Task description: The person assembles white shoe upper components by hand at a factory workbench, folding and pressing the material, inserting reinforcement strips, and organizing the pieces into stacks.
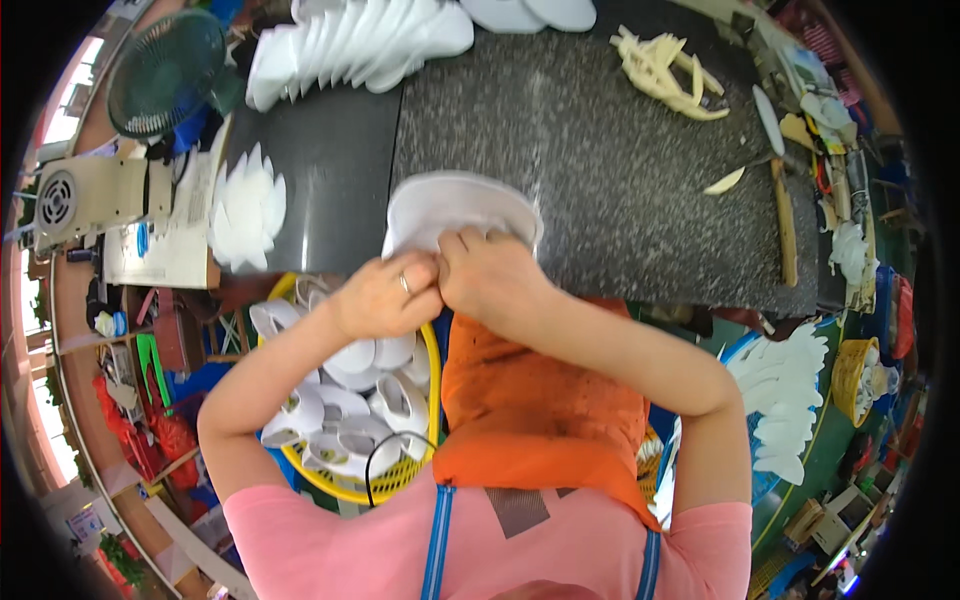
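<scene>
A white, rounded slipper-like piece (460,200) lies at the near edge of the dark worktable (620,210), its broad curved end facing away from me. My left hand (390,293), with a ring on one finger, is closed on the piece's near edge. Right beside it, my right hand (492,278) pinches the same edge, fingers bent inward. The two hands touch or nearly touch, and they hide the near part of the piece and whatever the fingertips grip.
Overlapping white sole-shaped pieces (360,45) line the far left, with a smaller fanned stack (248,210) nearer. Cream strips (665,72) and a wooden stick (784,220) lie at right. Below the table edge stands a yellow basket (434,370) of white slippers (355,365).
</scene>
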The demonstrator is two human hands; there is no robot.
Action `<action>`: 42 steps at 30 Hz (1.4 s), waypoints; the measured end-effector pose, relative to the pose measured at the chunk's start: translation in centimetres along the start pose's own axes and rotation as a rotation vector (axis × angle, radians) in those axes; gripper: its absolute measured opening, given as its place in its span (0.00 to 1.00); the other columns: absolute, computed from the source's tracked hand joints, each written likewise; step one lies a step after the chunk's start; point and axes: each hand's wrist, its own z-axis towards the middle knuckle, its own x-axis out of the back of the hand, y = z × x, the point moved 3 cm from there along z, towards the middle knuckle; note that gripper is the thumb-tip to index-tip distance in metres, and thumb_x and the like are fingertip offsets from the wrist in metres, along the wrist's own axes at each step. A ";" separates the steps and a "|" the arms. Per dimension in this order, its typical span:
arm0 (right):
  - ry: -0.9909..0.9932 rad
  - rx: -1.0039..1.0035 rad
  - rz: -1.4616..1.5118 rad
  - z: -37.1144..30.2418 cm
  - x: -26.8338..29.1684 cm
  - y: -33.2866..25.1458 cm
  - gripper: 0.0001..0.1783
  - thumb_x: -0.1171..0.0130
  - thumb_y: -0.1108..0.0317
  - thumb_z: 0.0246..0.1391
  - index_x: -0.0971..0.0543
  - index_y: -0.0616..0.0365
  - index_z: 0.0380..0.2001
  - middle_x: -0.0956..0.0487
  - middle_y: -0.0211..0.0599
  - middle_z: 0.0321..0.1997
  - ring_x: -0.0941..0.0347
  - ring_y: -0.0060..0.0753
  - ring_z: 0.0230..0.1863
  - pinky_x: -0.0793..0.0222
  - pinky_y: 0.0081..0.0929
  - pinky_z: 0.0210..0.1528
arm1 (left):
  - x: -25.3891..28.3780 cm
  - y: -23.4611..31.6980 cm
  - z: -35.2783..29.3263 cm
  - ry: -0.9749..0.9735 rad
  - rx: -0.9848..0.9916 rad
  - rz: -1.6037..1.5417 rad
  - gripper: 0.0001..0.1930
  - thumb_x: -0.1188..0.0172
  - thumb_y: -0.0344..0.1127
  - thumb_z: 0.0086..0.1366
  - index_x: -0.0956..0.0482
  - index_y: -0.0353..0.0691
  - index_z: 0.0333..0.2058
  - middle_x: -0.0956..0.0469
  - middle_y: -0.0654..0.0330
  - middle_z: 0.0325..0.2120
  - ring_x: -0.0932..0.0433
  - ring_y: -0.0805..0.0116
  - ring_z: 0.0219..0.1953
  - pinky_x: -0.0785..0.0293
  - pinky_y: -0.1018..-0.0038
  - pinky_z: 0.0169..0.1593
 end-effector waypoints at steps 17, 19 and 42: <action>-0.023 0.383 0.183 -4.0 2.2 3.3 0.08 0.46 0.69 0.41 0.22 0.58 0.28 0.26 0.31 0.33 0.29 0.30 0.38 0.31 0.28 0.38 | -0.2 -0.9 4.0 -0.315 0.152 -0.002 0.08 0.45 0.35 0.53 0.31 0.41 0.30 0.27 0.61 0.24 0.25 0.64 0.29 0.26 0.70 0.28; 0.090 0.231 0.099 -4.4 4.3 3.8 0.14 0.45 0.69 0.41 0.22 0.61 0.34 0.26 0.31 0.33 0.29 0.31 0.40 0.31 0.28 0.42 | -0.6 -1.9 4.6 -0.390 0.122 0.107 0.07 0.44 0.36 0.50 0.30 0.42 0.27 0.28 0.64 0.21 0.25 0.66 0.30 0.27 0.69 0.34; -0.009 0.024 0.472 -6.4 8.5 7.3 0.08 0.36 0.68 0.44 0.21 0.55 0.29 0.23 0.33 0.32 0.25 0.36 0.35 0.30 0.35 0.40 | 1.5 -6.3 7.2 -0.216 0.312 0.350 0.12 0.44 0.29 0.48 0.23 0.36 0.34 0.24 0.55 0.35 0.31 0.59 0.52 0.46 0.56 0.64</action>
